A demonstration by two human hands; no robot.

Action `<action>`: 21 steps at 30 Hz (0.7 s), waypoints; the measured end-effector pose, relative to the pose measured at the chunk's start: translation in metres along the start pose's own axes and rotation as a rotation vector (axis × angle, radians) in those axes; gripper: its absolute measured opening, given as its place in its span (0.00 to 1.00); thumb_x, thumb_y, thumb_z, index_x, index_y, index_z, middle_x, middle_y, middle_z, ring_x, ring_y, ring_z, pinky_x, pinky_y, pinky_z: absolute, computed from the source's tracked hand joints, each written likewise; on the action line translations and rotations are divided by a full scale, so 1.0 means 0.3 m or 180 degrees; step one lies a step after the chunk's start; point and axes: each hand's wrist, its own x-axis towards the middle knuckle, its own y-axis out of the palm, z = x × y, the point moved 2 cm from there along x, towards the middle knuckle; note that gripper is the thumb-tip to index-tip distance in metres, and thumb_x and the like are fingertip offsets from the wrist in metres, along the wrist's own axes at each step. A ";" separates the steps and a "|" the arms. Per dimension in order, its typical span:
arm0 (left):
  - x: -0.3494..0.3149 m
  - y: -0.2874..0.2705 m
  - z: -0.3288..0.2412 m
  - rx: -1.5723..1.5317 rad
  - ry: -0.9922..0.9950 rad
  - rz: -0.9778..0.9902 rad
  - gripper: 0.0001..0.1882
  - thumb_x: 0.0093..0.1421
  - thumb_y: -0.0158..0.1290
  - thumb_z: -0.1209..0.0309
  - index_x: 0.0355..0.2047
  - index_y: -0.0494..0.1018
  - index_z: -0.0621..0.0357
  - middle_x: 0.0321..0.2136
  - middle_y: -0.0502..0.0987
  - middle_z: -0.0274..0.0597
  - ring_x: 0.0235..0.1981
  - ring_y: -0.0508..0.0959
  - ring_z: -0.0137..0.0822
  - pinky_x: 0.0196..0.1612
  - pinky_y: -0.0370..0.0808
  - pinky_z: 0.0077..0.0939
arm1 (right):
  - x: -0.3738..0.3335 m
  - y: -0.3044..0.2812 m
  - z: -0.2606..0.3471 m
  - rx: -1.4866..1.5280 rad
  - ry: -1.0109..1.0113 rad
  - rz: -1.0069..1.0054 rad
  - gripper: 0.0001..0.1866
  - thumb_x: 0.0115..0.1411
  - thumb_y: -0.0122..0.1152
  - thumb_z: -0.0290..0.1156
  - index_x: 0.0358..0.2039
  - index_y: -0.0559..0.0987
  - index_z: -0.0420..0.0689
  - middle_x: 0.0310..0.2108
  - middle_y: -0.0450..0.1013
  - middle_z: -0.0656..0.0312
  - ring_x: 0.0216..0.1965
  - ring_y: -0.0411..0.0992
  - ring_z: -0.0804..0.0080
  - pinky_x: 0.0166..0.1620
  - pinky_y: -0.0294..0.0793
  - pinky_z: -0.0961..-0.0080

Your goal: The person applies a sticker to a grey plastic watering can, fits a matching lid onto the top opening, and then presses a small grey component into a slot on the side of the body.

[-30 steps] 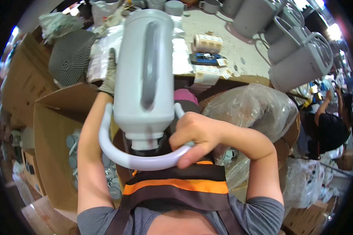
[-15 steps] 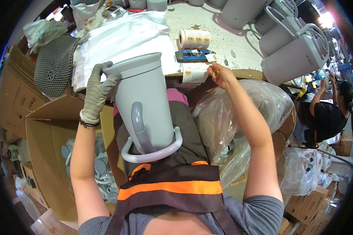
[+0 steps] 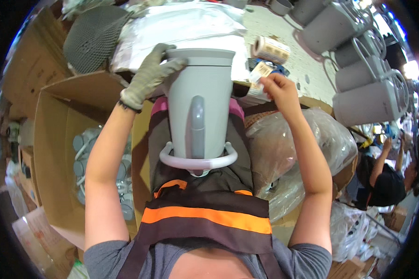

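Grey pitcher (image 3: 216,102) resting on lap (image 3: 239,144), now pointing straighter, rim toward table (image 3: 307,60). Left gloved hand (image 3: 151,76) gripping pitcher at upper left edge. Right bare hand (image 3: 281,93), near strip half second ago, now pinching label strip (image 3: 261,70); label-taking seemingly starting. Around, left to right: cardboard box (image 3: 56,135) holding grey parts, white sheets (image 3: 181,37) covering table, label roll (image 3: 272,49) lying beyond strip, clear plastic bag (image 3: 307,153) bulging, more pitchers (image 3: 368,102) lining table, co-worker (image 3: 384,181) reaching.

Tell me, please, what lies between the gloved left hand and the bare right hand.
In the head view, the gray pitcher lies against the left hand, then a white label near the right hand.
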 end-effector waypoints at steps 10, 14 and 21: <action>-0.044 0.032 -0.097 0.0935 0.0284 -0.0193 0.29 0.53 0.58 0.53 0.44 0.67 0.65 0.34 0.71 0.47 0.38 0.71 0.36 0.44 0.69 0.27 | -0.069 0.250 0.211 0.0036 -0.0144 0.1183 0.12 0.56 0.62 0.36 0.29 0.79 0.37 0.19 0.69 0.69 0.24 0.62 0.84 0.28 0.63 0.84; -0.042 0.022 -0.078 0.1137 0.0370 -0.0219 0.27 0.54 0.57 0.53 0.39 0.67 0.65 0.32 0.70 0.48 0.36 0.69 0.36 0.42 0.68 0.30 | -0.063 0.252 0.224 -0.0165 -0.0217 0.1208 0.12 0.55 0.62 0.35 0.29 0.79 0.37 0.19 0.68 0.68 0.23 0.62 0.84 0.28 0.63 0.83; -0.055 0.023 -0.093 0.1109 0.0380 -0.0271 0.30 0.53 0.58 0.51 0.41 0.67 0.67 0.35 0.72 0.52 0.38 0.71 0.40 0.44 0.69 0.30 | -0.064 0.250 0.235 -0.0294 -0.0148 0.1215 0.13 0.56 0.62 0.36 0.28 0.79 0.36 0.18 0.68 0.67 0.23 0.62 0.83 0.27 0.63 0.82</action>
